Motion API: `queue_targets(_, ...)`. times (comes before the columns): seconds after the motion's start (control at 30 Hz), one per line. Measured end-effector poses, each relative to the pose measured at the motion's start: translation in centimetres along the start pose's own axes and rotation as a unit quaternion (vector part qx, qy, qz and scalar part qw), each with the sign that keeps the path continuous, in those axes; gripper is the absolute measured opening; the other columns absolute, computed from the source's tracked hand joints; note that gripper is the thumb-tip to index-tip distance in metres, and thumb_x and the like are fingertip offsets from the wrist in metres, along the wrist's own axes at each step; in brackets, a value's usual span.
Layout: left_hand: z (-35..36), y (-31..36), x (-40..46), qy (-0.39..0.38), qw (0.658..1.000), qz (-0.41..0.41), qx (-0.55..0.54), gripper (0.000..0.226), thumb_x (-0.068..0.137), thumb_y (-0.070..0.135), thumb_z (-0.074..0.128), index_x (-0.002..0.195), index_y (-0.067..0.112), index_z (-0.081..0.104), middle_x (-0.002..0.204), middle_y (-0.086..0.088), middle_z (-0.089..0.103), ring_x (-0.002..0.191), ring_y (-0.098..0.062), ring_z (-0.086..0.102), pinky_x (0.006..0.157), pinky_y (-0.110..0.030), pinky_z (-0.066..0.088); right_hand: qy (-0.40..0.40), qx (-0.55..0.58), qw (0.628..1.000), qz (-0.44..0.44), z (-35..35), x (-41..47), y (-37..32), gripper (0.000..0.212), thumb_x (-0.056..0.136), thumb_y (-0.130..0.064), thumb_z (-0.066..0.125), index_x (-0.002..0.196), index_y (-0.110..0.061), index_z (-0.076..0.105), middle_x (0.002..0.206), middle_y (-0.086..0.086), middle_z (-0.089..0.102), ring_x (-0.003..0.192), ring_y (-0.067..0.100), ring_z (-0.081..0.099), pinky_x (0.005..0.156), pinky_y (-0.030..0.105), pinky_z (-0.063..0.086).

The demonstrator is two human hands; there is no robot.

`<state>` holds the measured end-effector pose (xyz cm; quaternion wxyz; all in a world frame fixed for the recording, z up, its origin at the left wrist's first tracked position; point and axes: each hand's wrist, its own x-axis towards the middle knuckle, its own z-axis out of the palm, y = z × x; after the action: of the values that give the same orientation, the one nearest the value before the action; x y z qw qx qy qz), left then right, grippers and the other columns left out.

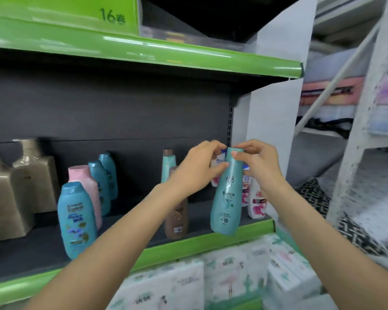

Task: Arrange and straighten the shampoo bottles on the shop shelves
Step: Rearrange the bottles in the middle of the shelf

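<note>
Both hands meet at the top of a tall teal shampoo bottle (pixel 227 193): the left hand (pixel 196 168) pinches its neck, the right hand (pixel 259 163) grips its cap. The bottle hangs below them, slightly tilted, its base at the green front edge of the shelf (pixel 188 245), near a brown bottle (pixel 177 217).

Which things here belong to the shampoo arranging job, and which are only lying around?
Job: teal bottle gripped by left hand and right hand; brown bottle; blue bottle; pink bottle.
Around: tissue packs; beige containers.
</note>
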<state>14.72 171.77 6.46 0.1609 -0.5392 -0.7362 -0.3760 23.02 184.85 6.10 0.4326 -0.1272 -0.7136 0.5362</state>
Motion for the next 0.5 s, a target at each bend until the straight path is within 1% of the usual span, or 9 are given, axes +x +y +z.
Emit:
queue_targets(0.07,1.0,1.2,-1.4,-0.037,0.999,-0.014,-0.010,0.048,0.086,0.030,0.065,0.129,0.016,0.049,0.116,0.001,0.056,0.105,-0.010,0.053,0.091,-0.022,0.042,-0.001,0.040,0.999,0.011,-1.4,-1.5,-0.6,0.010,0.080,-0.004,0.068,0.083,-0.014,0.066,0.082,0.005,0.066,0.082,0.026,0.067,0.065,0.037,0.058)
queue_targets(0.1,1.4,1.6,-2.2,-0.059,0.998,-0.022,-0.020,0.050,0.085,0.031,0.065,0.130,0.018,0.049,0.115,0.003,0.056,0.104,-0.009,0.054,0.090,-0.022,0.043,-0.001,0.059,0.998,0.015,-2.1,-2.2,-0.9,0.008,0.082,-0.004,0.067,0.085,-0.012,0.066,0.083,0.006,0.065,0.082,0.025,0.067,0.062,0.035,0.058)
queue_targets(0.17,1.7,2.2,-3.6,-0.100,0.993,-0.043,-0.046,0.045,0.084,0.032,0.067,0.125,0.021,0.053,0.109,0.007,0.059,0.099,-0.009,0.057,0.090,-0.026,0.047,0.002,0.092,0.995,0.030,-3.3,-3.2,-1.2,0.006,0.083,-0.005,0.065,0.088,-0.010,0.065,0.088,0.009,0.065,0.077,0.022,0.067,0.059,0.032,0.058)
queue_targets(0.27,1.7,2.2,-5.4,-0.135,0.984,-0.089,-0.076,0.031,0.082,0.035,0.069,0.110,0.024,0.061,0.103,0.007,0.066,0.095,-0.010,0.062,0.090,-0.034,0.050,0.001,0.139,0.989,0.055,-4.6,-4.3,-1.3,0.006,0.083,-0.006,0.065,0.088,-0.010,0.064,0.090,0.011,0.065,0.068,0.016,0.066,0.057,0.029,0.055)
queue_targets(0.37,1.5,2.6,-7.5,-0.177,0.971,-0.125,-0.104,0.032,0.080,0.034,0.072,0.109,0.023,0.061,0.101,0.007,0.068,0.092,-0.009,0.065,0.086,-0.033,0.053,-0.005,0.177,0.982,0.069,-5.8,-5.2,-1.6,0.007,0.083,-0.005,0.066,0.086,-0.011,0.065,0.088,0.009,0.064,0.063,0.013,0.064,0.056,0.028,0.054)
queue_targets(0.43,1.5,3.3,-9.0,-0.185,0.963,-0.146,-0.129,0.032,0.080,0.031,0.072,0.108,0.021,0.061,0.097,0.006,0.069,0.083,-0.008,0.065,0.076,-0.029,0.055,-0.015,0.198,0.977,0.079,-6.3,-5.8,-1.7,0.008,0.084,-0.004,0.065,0.085,-0.012,0.065,0.091,0.011,0.063,0.065,0.014,0.064,0.056,0.028,0.054)
queue_targets(0.47,1.5,3.7,-9.7,-0.173,0.962,-0.157,-0.144,0.030,0.081,0.031,0.071,0.107,0.020,0.061,0.095,0.003,0.069,0.079,-0.009,0.065,0.071,-0.029,0.055,-0.023,0.205,0.975,0.083,-6.5,-6.1,-1.7,0.008,0.085,-0.004,0.064,0.085,-0.012,0.064,0.094,0.013,0.062,0.067,0.016,0.064,0.057,0.029,0.055)
queue_targets(0.5,1.5,4.0,-10.4,-0.151,0.964,-0.162,-0.146,0.029,0.081,0.030,0.071,0.106,0.020,0.062,0.094,0.001,0.069,0.079,-0.012,0.065,0.070,-0.030,0.054,-0.032,0.211,0.973,0.087,-6.6,-6.4,-1.7,0.007,0.086,-0.005,0.063,0.086,-0.012,0.064,0.098,0.014,0.062,0.070,0.017,0.065,0.059,0.031,0.057)
